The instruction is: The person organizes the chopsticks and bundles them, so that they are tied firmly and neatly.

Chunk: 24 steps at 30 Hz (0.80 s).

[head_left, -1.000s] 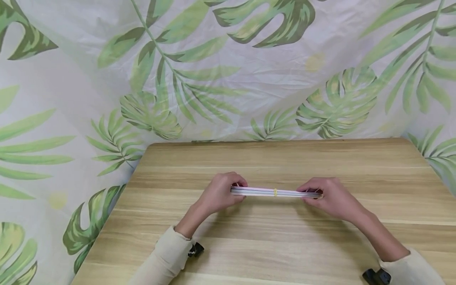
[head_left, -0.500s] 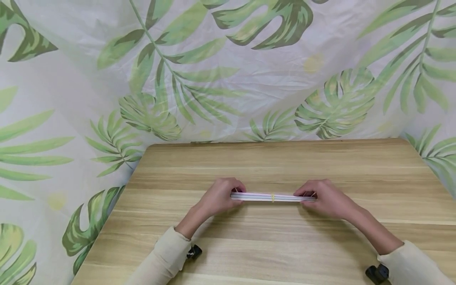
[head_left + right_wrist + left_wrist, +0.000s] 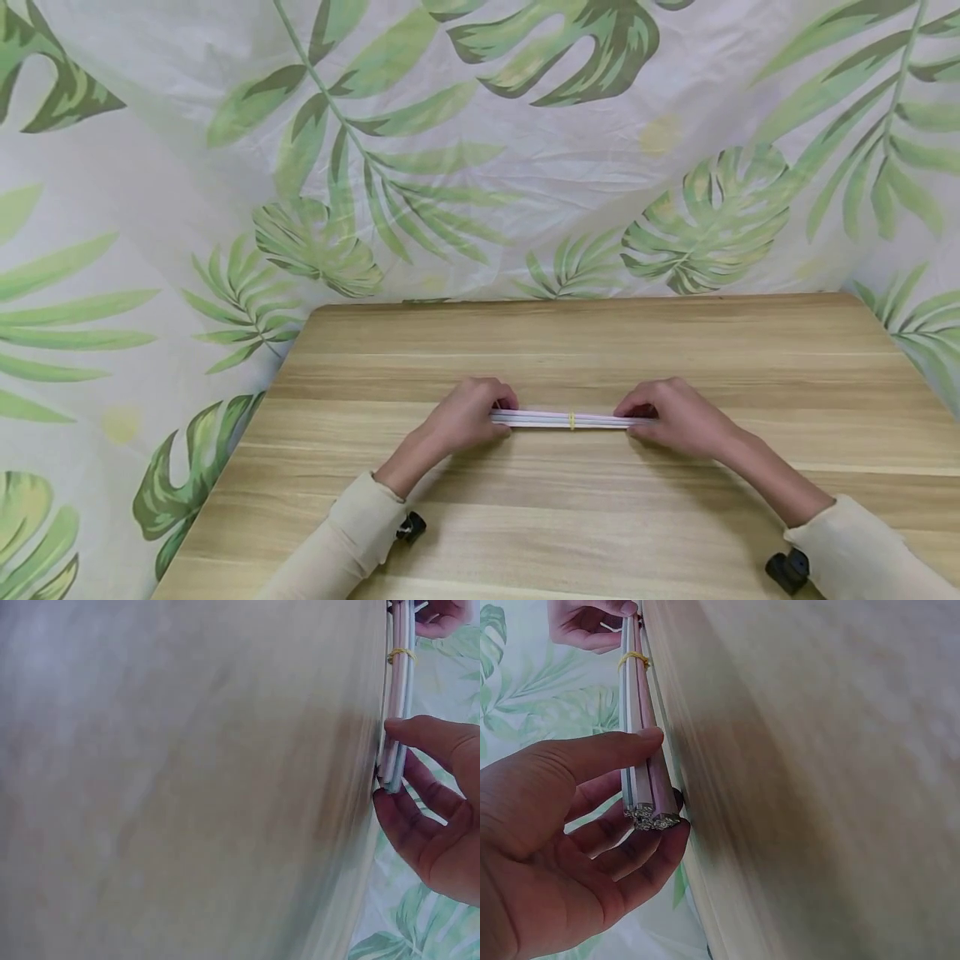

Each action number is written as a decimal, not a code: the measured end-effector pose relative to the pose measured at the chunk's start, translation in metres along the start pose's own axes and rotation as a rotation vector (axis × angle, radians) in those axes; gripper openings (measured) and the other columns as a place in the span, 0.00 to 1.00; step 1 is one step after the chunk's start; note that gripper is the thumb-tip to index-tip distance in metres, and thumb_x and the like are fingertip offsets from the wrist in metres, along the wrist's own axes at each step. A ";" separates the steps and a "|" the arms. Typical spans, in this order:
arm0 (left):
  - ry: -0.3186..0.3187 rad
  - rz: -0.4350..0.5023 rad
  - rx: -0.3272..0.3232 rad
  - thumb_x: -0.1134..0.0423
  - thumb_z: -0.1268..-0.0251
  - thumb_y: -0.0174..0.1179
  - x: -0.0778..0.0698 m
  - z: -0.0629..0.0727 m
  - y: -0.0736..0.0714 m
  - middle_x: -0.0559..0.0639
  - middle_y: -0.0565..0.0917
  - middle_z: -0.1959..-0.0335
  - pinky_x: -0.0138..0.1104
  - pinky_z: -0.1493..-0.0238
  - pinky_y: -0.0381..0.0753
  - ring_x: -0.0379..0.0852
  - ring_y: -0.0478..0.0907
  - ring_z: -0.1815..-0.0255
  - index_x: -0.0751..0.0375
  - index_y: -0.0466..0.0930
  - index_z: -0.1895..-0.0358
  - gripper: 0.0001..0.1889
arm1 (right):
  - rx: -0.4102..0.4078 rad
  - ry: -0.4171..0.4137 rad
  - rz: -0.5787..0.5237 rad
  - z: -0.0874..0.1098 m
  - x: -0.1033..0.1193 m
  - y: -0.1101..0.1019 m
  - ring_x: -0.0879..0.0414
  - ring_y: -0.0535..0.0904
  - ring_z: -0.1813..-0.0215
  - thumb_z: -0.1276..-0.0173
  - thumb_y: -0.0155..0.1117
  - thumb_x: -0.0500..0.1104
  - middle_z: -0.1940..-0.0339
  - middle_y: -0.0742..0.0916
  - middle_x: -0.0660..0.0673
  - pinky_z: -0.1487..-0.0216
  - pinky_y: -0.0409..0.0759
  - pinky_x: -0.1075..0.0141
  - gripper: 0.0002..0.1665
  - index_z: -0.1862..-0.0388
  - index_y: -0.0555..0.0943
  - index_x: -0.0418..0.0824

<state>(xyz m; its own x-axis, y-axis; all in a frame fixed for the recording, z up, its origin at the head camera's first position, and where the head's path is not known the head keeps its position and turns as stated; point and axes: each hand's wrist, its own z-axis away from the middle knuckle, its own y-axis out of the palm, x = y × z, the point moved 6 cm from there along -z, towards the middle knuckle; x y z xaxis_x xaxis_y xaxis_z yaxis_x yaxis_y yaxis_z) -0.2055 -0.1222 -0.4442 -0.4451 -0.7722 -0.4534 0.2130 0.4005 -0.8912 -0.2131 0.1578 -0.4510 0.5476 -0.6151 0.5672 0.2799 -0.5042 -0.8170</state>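
Observation:
A bundle of pale chopsticks (image 3: pixel 540 419) in white, pink and grey-blue lies crosswise between the two hands, low over the table. A yellow rubber band (image 3: pixel 572 420) is wound round its middle. The left hand (image 3: pixel 467 417) grips the left end between thumb and fingers. Close up in the left wrist view, that end of the chopsticks (image 3: pixel 641 780) shows silvery, patterned tips. At the other end the right hand (image 3: pixel 678 417) pinches the bundle, thumb on the near side. Narrower ends of the chopsticks (image 3: pixel 394 769) show between its fingers in the right wrist view.
The wood-grain table (image 3: pixel 525 533) reaches back to a pale cloth backdrop (image 3: pixel 570 183) printed with green leaves. A black wrist camera (image 3: pixel 411 527) sits at the left cuff, and another black camera (image 3: pixel 787 571) at the right cuff.
Both hands have lowered the chopsticks slightly toward the near side of the table. The right hand has shifted a little to the left, and both hands keep their hold.

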 end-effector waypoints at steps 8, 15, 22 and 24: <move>-0.011 -0.043 0.009 0.66 0.41 0.79 -0.004 0.003 0.002 0.47 0.88 0.60 0.38 0.53 0.84 0.41 0.82 0.59 0.58 0.89 0.56 0.12 | 0.014 0.015 -0.024 0.000 0.001 -0.001 0.59 0.88 0.53 0.32 0.78 0.38 0.56 0.93 0.53 0.54 0.86 0.62 0.10 0.53 0.93 0.47; -0.008 -0.044 0.003 0.60 0.39 0.79 -0.004 0.003 0.002 0.49 0.89 0.58 0.37 0.53 0.84 0.44 0.83 0.58 0.60 0.90 0.51 0.15 | -0.008 0.024 -0.041 0.004 -0.002 -0.004 0.58 0.89 0.54 0.32 0.79 0.40 0.56 0.93 0.52 0.53 0.87 0.63 0.09 0.53 0.93 0.47; 0.017 -0.042 0.003 0.58 0.37 0.78 -0.007 0.005 0.002 0.52 0.90 0.52 0.42 0.46 0.86 0.47 0.86 0.51 0.61 0.89 0.45 0.19 | -0.007 0.009 -0.051 0.010 -0.003 -0.006 0.57 0.89 0.54 0.32 0.79 0.40 0.56 0.93 0.53 0.53 0.88 0.63 0.09 0.53 0.92 0.46; 0.023 -0.038 0.000 0.58 0.36 0.78 -0.008 0.007 0.000 0.53 0.90 0.50 0.44 0.45 0.86 0.49 0.87 0.49 0.62 0.88 0.44 0.21 | -0.013 0.020 -0.053 0.014 -0.004 -0.008 0.57 0.89 0.54 0.32 0.79 0.40 0.56 0.93 0.52 0.52 0.88 0.63 0.10 0.52 0.92 0.45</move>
<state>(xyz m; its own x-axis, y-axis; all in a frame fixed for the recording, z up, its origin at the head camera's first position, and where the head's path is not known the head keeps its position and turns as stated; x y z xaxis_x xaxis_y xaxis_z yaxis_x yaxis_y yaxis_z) -0.1961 -0.1195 -0.4412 -0.4727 -0.7752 -0.4192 0.1959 0.3713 -0.9076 -0.2071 0.1730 -0.4479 0.5166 -0.5993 0.6114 0.2975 -0.5440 -0.7846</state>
